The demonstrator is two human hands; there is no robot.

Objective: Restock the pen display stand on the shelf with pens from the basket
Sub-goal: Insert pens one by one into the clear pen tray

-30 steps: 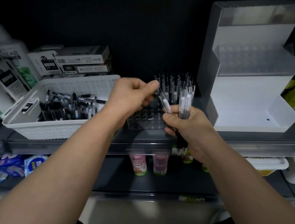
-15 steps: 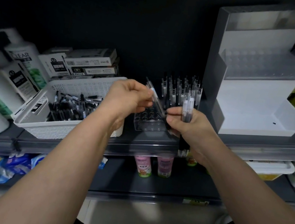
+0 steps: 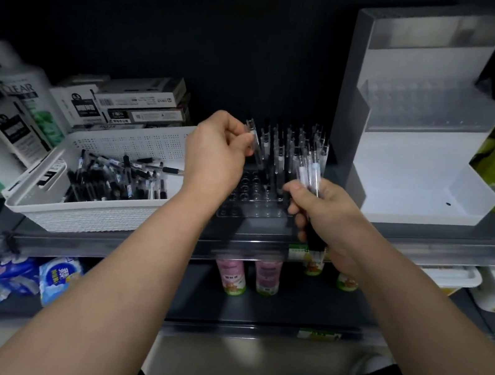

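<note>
Head view: the insertion step is judged to be in hand. One pen point(image 3: 252, 137) is pinched by the left hand point(image 3: 215, 154) above the pen display stand point(image 3: 252, 209) at frame centre. A pen bundle point(image 3: 309, 171) is gripped by the right hand point(image 3: 320, 214). The basket point(image 3: 87, 219) is noted at centre-left. Next, alignment with a vacant hole is required.

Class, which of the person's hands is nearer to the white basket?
Left. The left hand is beside the right end of the white basket; the right hand is farther right, over the front right of the pen stand.
</note>
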